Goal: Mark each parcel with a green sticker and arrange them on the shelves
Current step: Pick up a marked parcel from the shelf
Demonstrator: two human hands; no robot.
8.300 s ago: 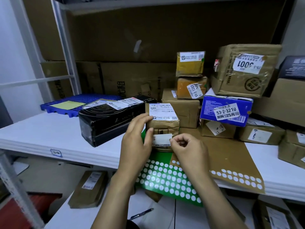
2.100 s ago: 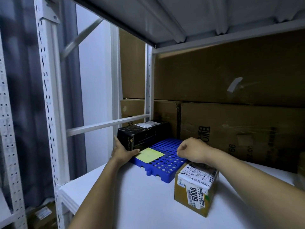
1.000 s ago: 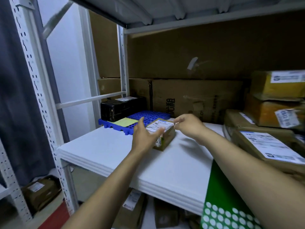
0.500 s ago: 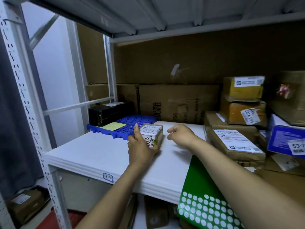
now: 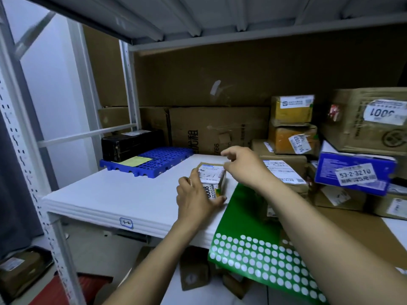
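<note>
The small parcel (image 5: 211,179) stands on the white shelf (image 5: 114,194). I have my left grip (image 5: 196,200) wrapped round its near left side, thumb at the base and fingers up the wall. My right grip (image 5: 242,168) hovers over the parcel's far top corner with its fingers curled. The blur keeps me from telling whether it pinches the label's edge or holds nothing. There is a fleck of green on the parcel's low corner beside my left thumb, and I cannot say if that is the sticker or just print.

Under my right forearm, just right of the left grip, the green sticker sheet (image 5: 253,238) hangs over the shelf's front edge, with rows of pale dots across its lower part.

Beyond the left grip and further left, a blue pallet (image 5: 154,160) carries a black box (image 5: 130,144) and a yellow note (image 5: 135,161).

Right of the right grip, parcels crowd together: a flat labelled one (image 5: 284,170), a blue box (image 5: 352,172) and brown cartons stacked behind them.

By my reading, the black box is already put away and this small parcel is being set in place. The crowd to the right looks unsorted, and I see no green stickers on it, so most of the job remains.
</note>
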